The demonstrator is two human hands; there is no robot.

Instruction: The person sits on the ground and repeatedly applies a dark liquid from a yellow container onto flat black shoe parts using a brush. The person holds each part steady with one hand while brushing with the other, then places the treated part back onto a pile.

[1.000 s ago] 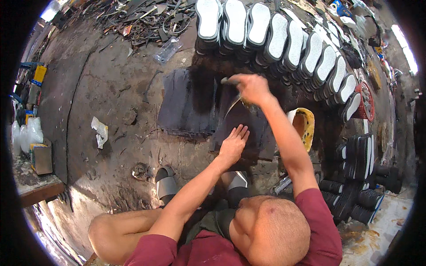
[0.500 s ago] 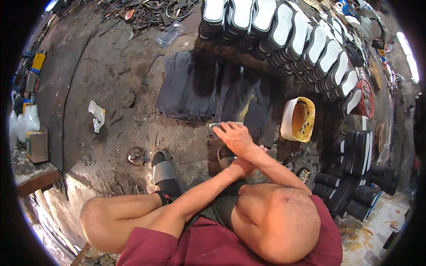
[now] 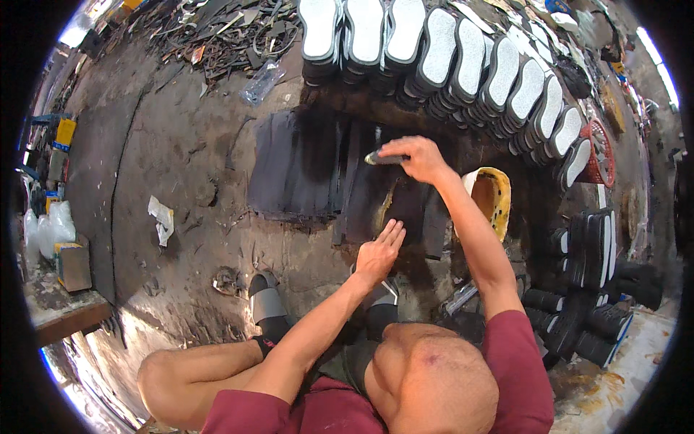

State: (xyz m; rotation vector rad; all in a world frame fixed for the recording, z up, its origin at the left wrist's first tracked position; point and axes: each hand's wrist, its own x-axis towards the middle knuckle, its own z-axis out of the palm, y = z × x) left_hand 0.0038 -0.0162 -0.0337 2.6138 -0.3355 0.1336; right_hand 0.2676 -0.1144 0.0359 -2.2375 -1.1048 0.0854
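Note:
My right hand (image 3: pixel 421 157) is raised over dark sheets (image 3: pixel 361 188) on the ground. It grips a small flat spreader-like piece (image 3: pixel 383 158), dark with a pale yellowish edge; its exact kind is unclear. My left hand (image 3: pixel 379 254) rests at the near edge of those sheets, fingers stretched out and holding nothing. Between the hands, a yellowish wet streak (image 3: pixel 387 202) runs along the sheet. A second pile of dark sheets (image 3: pixel 289 170) lies to the left. Beside my right forearm stands a white tub (image 3: pixel 500 217) with a yellow-smeared rim and brownish contents, partly hidden by the arm.
Stacks of sole-shaped pieces with white tops (image 3: pixel 437 47) curve along the far right, ending by a red basket (image 3: pixel 598 155). More dark soles (image 3: pixel 589 249) are stacked at right. Scraps (image 3: pixel 238 36) lie far left, and a ledge (image 3: pixel 69 318) with a box stands at left.
My hands, crossed before, have come apart. The right one has moved up and away with the flat piece; the left has moved forward onto the sheet's near edge.

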